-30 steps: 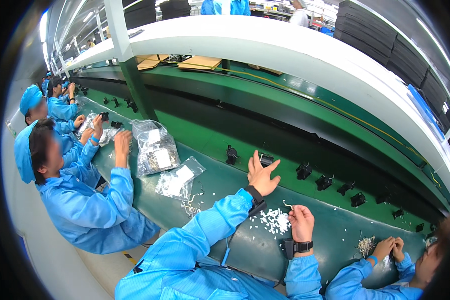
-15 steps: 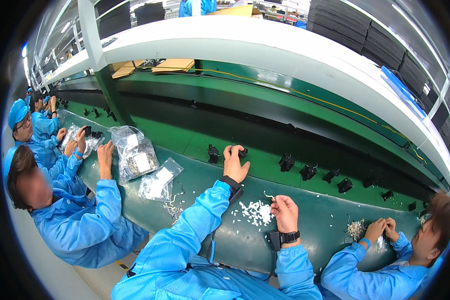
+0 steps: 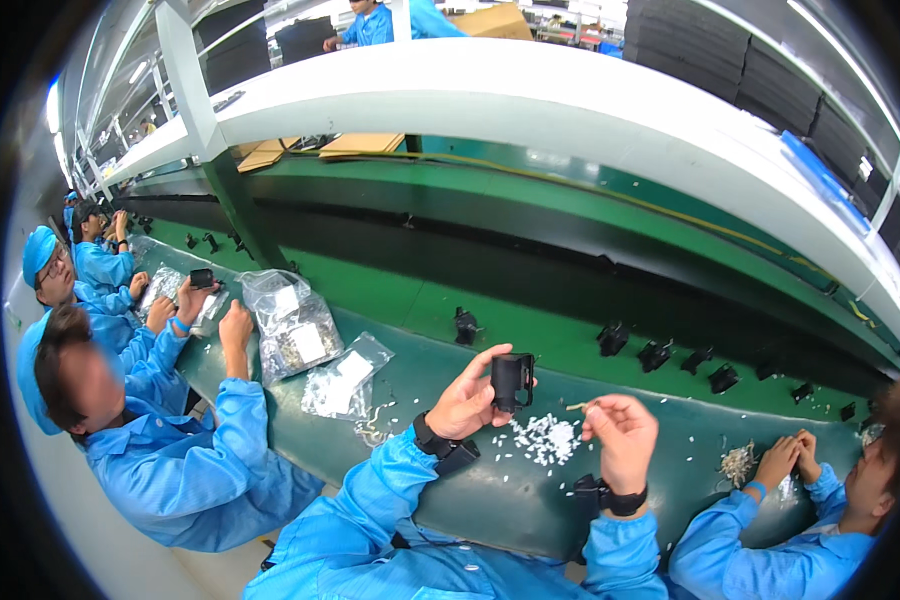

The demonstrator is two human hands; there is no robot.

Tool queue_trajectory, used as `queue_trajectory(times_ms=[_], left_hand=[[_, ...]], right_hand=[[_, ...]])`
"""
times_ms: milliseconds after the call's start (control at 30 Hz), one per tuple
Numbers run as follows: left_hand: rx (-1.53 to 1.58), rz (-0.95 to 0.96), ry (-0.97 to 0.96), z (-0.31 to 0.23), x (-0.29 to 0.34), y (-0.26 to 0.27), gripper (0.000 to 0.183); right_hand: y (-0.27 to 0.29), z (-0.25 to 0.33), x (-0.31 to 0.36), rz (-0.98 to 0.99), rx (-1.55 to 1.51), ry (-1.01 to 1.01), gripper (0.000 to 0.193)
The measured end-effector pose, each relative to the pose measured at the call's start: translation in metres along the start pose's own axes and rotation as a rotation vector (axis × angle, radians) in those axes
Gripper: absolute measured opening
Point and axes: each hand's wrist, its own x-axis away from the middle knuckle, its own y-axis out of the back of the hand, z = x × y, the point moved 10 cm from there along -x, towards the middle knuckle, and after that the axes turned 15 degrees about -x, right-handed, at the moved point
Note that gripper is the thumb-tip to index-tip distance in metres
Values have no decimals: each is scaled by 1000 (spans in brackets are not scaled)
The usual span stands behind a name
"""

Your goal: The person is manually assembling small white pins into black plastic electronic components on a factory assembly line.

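Housing (image 3: 511, 384) — black, cylindrical — is gripped by the left hand (image 3: 460, 405); pale wire (image 3: 576, 407) is pinched by the right hand (image 3: 625, 440).

Bright overhead lights (image 3: 54, 108), washed-out white shelf (image 3: 450, 80), fisheye-bent edges, black corners

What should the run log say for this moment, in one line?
left hand: holds black cylindrical housing | right hand: pinches short tan strand | nearby: loose white pieces on green bench, clear plastic bags leftward

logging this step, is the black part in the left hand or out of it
In it: the left hand grips the black part at its left edge, most of its dark side uncovered.
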Motion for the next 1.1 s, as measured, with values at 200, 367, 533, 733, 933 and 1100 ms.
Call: queue_trajectory(times_ms=[200, 367, 533, 733, 933, 1100], left_hand=[[10, -67, -30, -3, 9, 4, 84], [-270, -71, -82, -16, 16, -1, 88], [-405, -84, -103, -19, 18, 0, 88], [-454, -51, -92, -18, 20, -1, 84], [-455, -43, -122, -16, 16, -6, 79], [-506, -65, -134, -20, 18, -3, 78]], right_hand=[[-68, 7, -11, 199, 221, -160, 12], [-83, -6, -15, 249, 483, -116, 12], [-82, -9, -13, 214, 542, -112, 13], [-82, 2, -9, 174, 649, -38, 13], [-87, 1, -8, 203, 678, -25, 12], [-84, -4, -11, 232, 662, -45, 13]])
